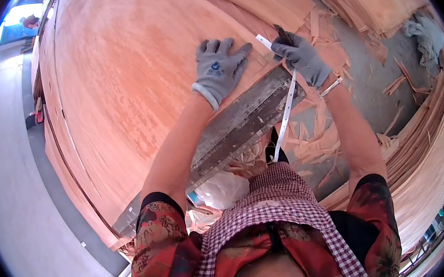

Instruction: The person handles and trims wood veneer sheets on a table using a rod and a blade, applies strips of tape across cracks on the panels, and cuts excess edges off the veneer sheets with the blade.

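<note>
My left hand (218, 69), in a grey glove, lies flat with spread fingers on a large reddish wood sheet (121, 68). To its right, my right hand (302, 57), gloved as well, is closed around a dark-handled tool (282, 35) by the sheet's corner. A white strip with marks (286, 113) hangs from beneath my right hand down to the apron. Its upper end (263, 41) sticks out beyond the fingers, over the sheet's edge. Whether the fingers also pinch the strip is hidden.
Below the sheet runs a worn, dark metal edge (241, 121). A clear plastic bag (221, 189) lies near the checked apron (269, 197). Wood scraps (317, 143) litter the floor. Stacked veneer (423, 142) stands at the right, with a grey-blue cloth (425, 39) above it.
</note>
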{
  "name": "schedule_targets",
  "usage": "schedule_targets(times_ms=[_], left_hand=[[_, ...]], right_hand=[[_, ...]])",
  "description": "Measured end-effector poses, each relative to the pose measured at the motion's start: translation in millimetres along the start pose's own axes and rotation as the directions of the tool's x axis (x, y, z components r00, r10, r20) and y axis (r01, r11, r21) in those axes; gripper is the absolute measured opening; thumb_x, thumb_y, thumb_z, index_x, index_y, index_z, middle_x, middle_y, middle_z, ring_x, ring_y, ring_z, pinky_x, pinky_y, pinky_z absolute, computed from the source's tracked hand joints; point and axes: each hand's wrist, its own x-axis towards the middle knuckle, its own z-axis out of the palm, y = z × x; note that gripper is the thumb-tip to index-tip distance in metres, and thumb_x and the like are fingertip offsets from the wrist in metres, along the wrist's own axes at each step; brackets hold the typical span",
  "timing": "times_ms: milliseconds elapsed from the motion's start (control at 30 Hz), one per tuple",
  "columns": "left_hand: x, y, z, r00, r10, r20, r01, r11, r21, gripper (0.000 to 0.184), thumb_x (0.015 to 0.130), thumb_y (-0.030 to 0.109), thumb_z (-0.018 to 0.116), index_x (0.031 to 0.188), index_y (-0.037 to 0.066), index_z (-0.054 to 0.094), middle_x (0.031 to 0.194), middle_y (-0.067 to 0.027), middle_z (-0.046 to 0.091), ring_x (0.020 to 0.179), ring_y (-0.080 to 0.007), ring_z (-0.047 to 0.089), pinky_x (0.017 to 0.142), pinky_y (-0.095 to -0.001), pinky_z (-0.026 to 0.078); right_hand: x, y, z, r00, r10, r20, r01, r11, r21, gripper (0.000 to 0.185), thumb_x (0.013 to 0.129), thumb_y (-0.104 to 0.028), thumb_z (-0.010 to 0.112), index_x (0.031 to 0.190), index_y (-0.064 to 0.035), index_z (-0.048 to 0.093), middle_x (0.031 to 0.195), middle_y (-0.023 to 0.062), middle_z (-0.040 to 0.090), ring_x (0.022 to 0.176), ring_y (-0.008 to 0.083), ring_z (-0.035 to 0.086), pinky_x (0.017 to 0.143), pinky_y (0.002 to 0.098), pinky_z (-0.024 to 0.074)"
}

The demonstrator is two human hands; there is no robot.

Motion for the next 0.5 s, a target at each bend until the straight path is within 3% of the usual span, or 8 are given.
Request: schedule_targets(times_ms=[33, 133, 167, 267, 333, 400, 500], left_hand=[[-1, 0, 2, 1.0, 0.004, -0.017, -0.004, 1.0, -0.02, 0.028, 0.08, 0.028, 0.057, 0.107, 0.025, 0.063, 0.109, -0.0097, 0.055, 0.099, -0.028, 0.05, 0.095, -0.0491, 0.031], [-12, 5, 18, 0.999, -0.016, 0.033, 0.022, 0.986, -0.165, 0.03, 0.08, 0.03, 0.057, 0.108, 0.023, 0.062, 0.103, -0.0092, 0.055, 0.097, -0.0277, 0.05, 0.094, -0.0492, 0.032], [-13, 9, 18, 0.999, -0.018, 0.044, 0.025, 0.985, -0.169, 0.03, 0.08, 0.03, 0.057, 0.109, 0.023, 0.062, 0.102, -0.0091, 0.054, 0.096, -0.0276, 0.05, 0.094, -0.0492, 0.032], [-16, 32, -6, 0.998, -0.027, 0.059, 0.028, 0.999, -0.022, 0.035, 0.079, 0.031, 0.058, 0.112, 0.02, 0.059, 0.096, -0.0084, 0.053, 0.092, -0.0267, 0.049, 0.093, -0.0483, 0.033], [-18, 38, -5, 0.994, -0.068, 0.08, 0.067, 0.998, 0.018, 0.038, 0.079, 0.03, 0.059, 0.115, 0.018, 0.056, 0.093, -0.0075, 0.052, 0.09, -0.0251, 0.048, 0.092, -0.0465, 0.034], [-20, 42, -7, 0.993, -0.082, 0.081, 0.08, 0.996, 0.028, 0.039, 0.079, 0.03, 0.058, 0.116, 0.017, 0.056, 0.098, -0.0091, 0.053, 0.095, -0.0266, 0.048, 0.094, -0.0471, 0.033], [-17, 43, -5, 0.999, -0.048, -0.006, 0.048, 0.999, 0.025, 0.04, 0.08, 0.03, 0.057, 0.117, 0.013, 0.055, 0.109, -0.0129, 0.053, 0.106, -0.0302, 0.047, 0.098, -0.0477, 0.031]], right_hand=[[-2, -9, -1, 1.0, 0.02, 0.023, -0.022, 0.997, 0.077, 0.015, 0.083, -0.017, 0.062, 0.09, -0.0036, 0.059, 0.075, -0.0001, 0.055, 0.06, 0.0058, 0.045, 0.052, 0.0206, 0.0363], [-9, -41, 9, 0.963, 0.03, 0.269, -0.043, 0.998, 0.045, 0.013, 0.086, -0.015, 0.058, 0.091, -0.003, 0.059, 0.072, -0.0015, 0.054, 0.054, 0.0034, 0.04, 0.047, 0.0185, 0.0312], [-4, -42, 11, 0.96, 0.058, 0.272, -0.043, 0.997, -0.061, 0.012, 0.084, -0.013, 0.06, 0.09, -0.0018, 0.06, 0.07, -0.0015, 0.054, 0.055, 0.005, 0.045, 0.049, 0.0196, 0.0364], [35, 6, 11, 0.967, 0.115, 0.228, -0.095, 0.991, -0.098, 0.015, 0.083, -0.014, 0.063, 0.09, -0.0017, 0.06, 0.071, 0.0001, 0.057, 0.056, 0.0077, 0.05, 0.051, 0.0203, 0.0417], [31, -8, 19, 0.975, 0.161, 0.151, -0.134, 0.975, -0.177, 0.012, 0.081, -0.011, 0.065, 0.086, -0.0018, 0.059, 0.071, 0.0004, 0.056, 0.056, 0.0086, 0.052, 0.051, 0.022, 0.0436], [29, -18, 21, 0.968, 0.212, 0.133, -0.173, 0.951, -0.257, 0.012, 0.08, -0.01, 0.066, 0.084, -0.0018, 0.059, 0.071, 0.0001, 0.056, 0.057, 0.0092, 0.052, 0.052, 0.0226, 0.0441], [37, -8, 23, 0.981, 0.158, 0.116, -0.117, 0.947, -0.301, 0.012, 0.08, -0.01, 0.066, 0.083, -0.0018, 0.058, 0.069, 0.0003, 0.055, 0.057, 0.009, 0.052, 0.051, 0.0224, 0.0435]])
